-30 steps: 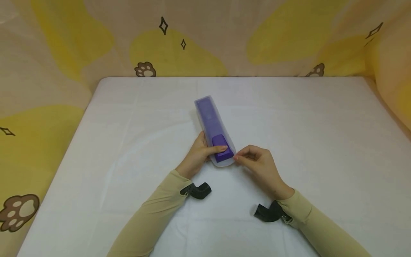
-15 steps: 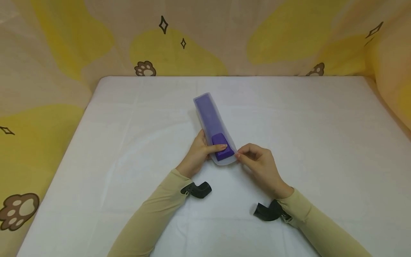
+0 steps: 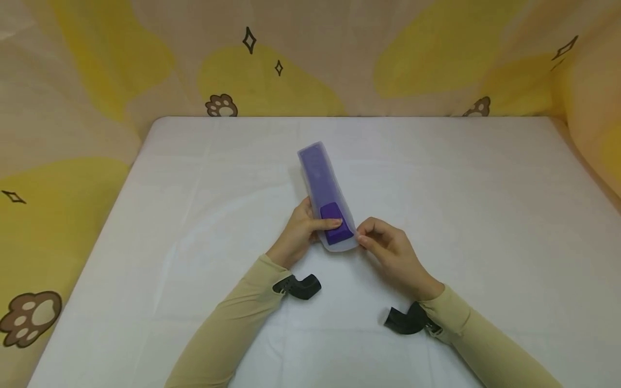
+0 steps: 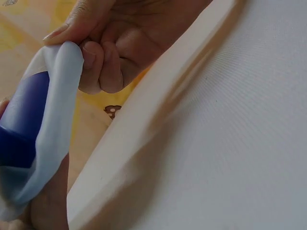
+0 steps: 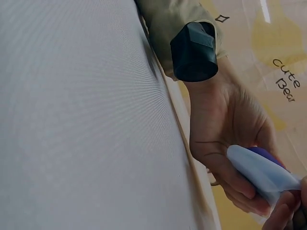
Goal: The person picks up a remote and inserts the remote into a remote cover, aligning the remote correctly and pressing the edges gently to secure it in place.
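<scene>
In the head view my left hand [image 3: 301,229] grips the near half of a long, narrow purple case [image 3: 321,175] in a soft, translucent whitish sleeve [image 3: 342,245]. My left thumb lies across a darker purple raised part [image 3: 333,210] near the rounded end; the other fingers are mostly hidden beneath. My right hand [image 3: 390,245] pinches the sleeve's edge at the near right corner between thumb and index finger. Seen from the left wrist, the sleeve rim [image 4: 64,91] bends up around the dark purple end [image 4: 26,115], with the right hand's thumb and curled fingers at its top.
A white cloth [image 3: 475,205] covers the table. Behind and beside it hangs a yellow and beige patterned curtain [image 3: 432,54]. Black wrist cameras [image 3: 304,287] stick out from the tan sleeves [image 3: 233,323] between the forearms.
The far end of the case has shifted slightly to the right. The right fingers stay at the sleeve's corner, with only a small shift, and the left grip is the same.
</scene>
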A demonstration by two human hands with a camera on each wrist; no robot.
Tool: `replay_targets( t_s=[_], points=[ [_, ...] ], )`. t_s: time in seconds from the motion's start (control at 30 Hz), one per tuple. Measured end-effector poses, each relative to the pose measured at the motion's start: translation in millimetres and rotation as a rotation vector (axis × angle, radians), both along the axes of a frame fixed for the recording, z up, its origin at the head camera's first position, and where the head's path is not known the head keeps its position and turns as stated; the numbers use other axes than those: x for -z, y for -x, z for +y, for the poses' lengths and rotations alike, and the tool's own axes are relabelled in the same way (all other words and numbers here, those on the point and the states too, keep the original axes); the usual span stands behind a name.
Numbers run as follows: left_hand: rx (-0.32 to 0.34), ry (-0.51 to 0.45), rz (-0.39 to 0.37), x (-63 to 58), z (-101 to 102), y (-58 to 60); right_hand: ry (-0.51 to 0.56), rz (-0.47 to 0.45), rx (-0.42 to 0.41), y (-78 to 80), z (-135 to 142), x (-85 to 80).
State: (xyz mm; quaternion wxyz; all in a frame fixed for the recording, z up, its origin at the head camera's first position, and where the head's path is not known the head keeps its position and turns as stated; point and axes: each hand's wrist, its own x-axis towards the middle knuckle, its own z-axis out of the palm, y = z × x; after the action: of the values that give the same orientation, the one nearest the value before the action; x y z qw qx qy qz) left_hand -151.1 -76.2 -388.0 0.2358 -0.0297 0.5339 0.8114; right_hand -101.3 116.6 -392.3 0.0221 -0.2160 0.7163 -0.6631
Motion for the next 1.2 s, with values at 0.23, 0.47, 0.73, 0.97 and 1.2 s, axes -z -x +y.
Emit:
replay_targets(
  t_s=[0.23,0.47,0.73,0.97,1.2],
  points=[
    [-0.024,-0.047,-0.035,-0.1,1,-1.8,-0.012,0.114,0.018,-0.7,-2,-0.1],
    [0.021,-0.019,0.013,4.3,2,-2.2,-0.118,0.066,0.189,-2.1,-4,-2.4],
    [0.045,0.011,0.028,6.2,1,-1.6,-0.095,-0.143,0.219,1.4,-2,1.1],
    [0.063,0.026,0.05,7.0,1,-1.9,-0.055,-0.21,0.194,1.7,-1,0.5],
    [0.108,0.055,0.147,10.0,3,-1.4,-0.03,-0.261,0.192,2.2,-2,-0.5]
  ],
)
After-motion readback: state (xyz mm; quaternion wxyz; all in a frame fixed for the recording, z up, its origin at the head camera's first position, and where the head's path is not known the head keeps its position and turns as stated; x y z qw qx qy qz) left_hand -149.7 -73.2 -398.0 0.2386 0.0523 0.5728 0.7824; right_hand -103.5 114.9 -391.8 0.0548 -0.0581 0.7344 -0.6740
